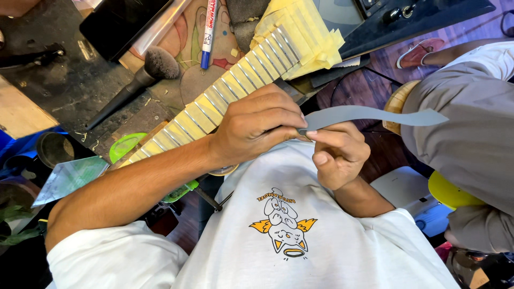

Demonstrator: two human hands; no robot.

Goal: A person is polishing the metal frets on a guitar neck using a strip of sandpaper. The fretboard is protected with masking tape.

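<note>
Close under my chin, both hands pinched a grey strip [375,115]: left hand [259,124] at its end, right hand [337,152] beside. Behind them lay the guitar neck [214,104], its frets already masked with yellow tape [305,37]; polishing seemed barely begun.

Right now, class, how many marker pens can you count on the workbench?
1: a white marker pen with a blue cap lies at the top of the bench, right of the black soft-bristled brush. Others may hide under clutter.
</note>
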